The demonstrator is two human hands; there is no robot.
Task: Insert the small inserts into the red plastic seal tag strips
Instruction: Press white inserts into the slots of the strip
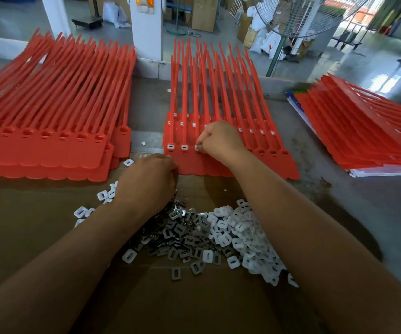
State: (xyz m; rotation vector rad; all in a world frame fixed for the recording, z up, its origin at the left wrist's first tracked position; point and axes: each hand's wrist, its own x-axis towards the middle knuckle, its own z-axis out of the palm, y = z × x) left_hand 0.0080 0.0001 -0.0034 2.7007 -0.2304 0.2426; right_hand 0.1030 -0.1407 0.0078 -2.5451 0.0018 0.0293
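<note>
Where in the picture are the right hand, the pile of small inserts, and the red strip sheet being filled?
right hand (220, 138): head view, on its knuckles.
pile of small inserts (209, 233): head view, mid-heap.
red strip sheet (283, 167): head view, bare front right corner.

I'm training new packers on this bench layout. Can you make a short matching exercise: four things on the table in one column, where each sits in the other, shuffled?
Things:
1. right hand
2. left hand
3. pile of white and grey inserts
4. red strips with empty sockets

Places:
A. on the brown cardboard, between the forearms
B. far left of the table
C. pinched at a socket of the middle strip stack
D. at the near left corner of the middle stack, above the pile

Pairs: 1-C, 2-D, 3-A, 4-B
</note>
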